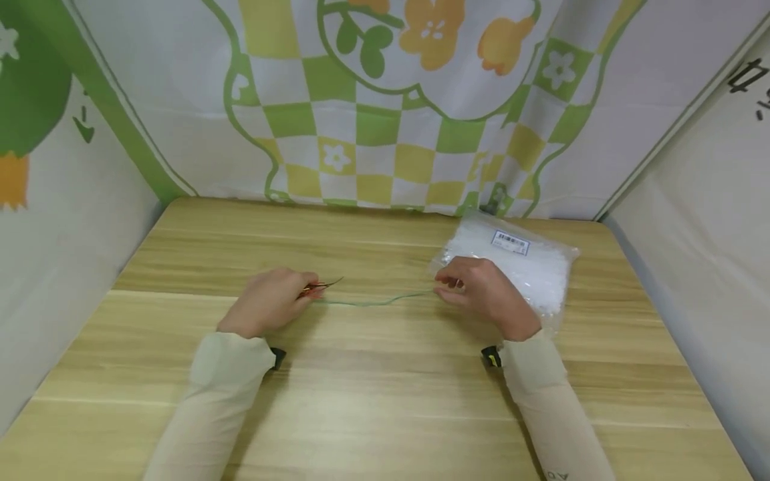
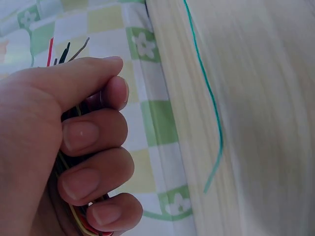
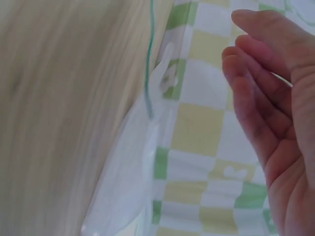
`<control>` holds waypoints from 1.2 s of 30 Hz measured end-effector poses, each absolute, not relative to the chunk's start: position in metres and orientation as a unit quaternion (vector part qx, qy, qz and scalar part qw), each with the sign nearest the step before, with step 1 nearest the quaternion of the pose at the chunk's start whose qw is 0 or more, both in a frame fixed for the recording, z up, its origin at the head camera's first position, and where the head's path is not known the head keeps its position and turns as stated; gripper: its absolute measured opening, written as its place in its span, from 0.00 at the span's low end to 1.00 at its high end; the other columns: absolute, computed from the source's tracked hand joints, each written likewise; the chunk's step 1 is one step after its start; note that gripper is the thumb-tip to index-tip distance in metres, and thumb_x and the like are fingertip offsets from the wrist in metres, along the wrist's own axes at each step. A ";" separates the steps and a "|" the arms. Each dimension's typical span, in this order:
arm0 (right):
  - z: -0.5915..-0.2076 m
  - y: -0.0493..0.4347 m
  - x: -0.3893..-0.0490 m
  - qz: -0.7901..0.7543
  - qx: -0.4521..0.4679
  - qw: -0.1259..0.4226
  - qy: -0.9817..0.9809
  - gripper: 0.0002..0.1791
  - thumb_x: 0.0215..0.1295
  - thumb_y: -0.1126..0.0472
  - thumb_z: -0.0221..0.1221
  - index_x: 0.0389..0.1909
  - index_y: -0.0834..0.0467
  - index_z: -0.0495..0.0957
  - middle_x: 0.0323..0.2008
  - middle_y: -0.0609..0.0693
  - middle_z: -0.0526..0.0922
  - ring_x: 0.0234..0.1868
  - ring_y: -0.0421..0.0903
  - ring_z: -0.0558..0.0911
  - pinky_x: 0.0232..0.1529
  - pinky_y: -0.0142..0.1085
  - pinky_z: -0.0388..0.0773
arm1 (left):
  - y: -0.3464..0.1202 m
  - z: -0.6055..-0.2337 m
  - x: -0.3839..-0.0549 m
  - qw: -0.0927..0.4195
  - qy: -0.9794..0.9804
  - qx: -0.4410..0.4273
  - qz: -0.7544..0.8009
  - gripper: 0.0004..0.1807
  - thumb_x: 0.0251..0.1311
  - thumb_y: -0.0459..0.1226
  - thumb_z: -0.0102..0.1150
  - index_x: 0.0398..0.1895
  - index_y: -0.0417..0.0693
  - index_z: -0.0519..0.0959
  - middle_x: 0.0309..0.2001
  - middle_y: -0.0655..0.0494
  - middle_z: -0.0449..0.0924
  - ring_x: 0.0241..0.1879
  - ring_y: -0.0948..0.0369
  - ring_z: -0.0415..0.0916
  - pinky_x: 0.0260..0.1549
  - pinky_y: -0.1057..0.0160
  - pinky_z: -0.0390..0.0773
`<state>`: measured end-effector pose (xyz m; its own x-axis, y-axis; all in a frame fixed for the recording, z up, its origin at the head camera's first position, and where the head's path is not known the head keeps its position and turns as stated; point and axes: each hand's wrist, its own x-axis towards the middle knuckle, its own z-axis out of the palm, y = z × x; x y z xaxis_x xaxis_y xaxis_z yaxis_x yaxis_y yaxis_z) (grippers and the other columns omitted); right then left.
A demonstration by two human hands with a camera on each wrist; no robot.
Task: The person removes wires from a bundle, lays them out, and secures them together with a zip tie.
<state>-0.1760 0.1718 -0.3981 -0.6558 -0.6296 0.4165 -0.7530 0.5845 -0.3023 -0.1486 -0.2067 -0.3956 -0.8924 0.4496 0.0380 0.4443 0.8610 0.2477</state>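
A bundle of thin wires (image 2: 75,217), with red, black and yellow strands, is gripped in the curled fingers of my left hand (image 1: 265,302). In the left wrist view a few wire ends stick out past the thumb. One green wire (image 1: 367,304) lies loose on the table between the hands, slightly wavy. Its right end lies close to the fingertips of my right hand (image 1: 484,290) in the head view. The right wrist view shows that hand with loosely bent fingers, thumb apart from them, nothing held, and the green wire (image 3: 148,59) apart from it.
Behind the right hand, a clear plastic bag (image 1: 541,277) of white contents with a barcode label lies on the wooden table (image 1: 361,414). Printed cloth (image 1: 379,153) hangs along the table's back edge, and pale cloth walls stand at both sides.
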 end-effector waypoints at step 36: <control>-0.405 0.089 -0.137 0.190 0.448 0.179 -0.855 0.04 0.70 0.57 0.70 0.36 0.53 0.87 0.33 0.43 0.88 0.34 0.37 0.86 0.40 0.34 0.84 | -0.143 -0.400 -0.127 -0.055 0.941 0.328 0.069 0.12 0.76 0.40 0.61 0.32 0.49 0.73 0.18 0.61 0.69 0.18 0.64 0.63 0.20 0.65 0.66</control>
<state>-0.1373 0.0888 -0.4052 -0.5337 -0.6988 0.4763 -0.8346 0.5260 -0.1635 -0.1268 -0.1427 -0.4003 -0.7789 0.6092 0.1493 0.6244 0.7755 0.0935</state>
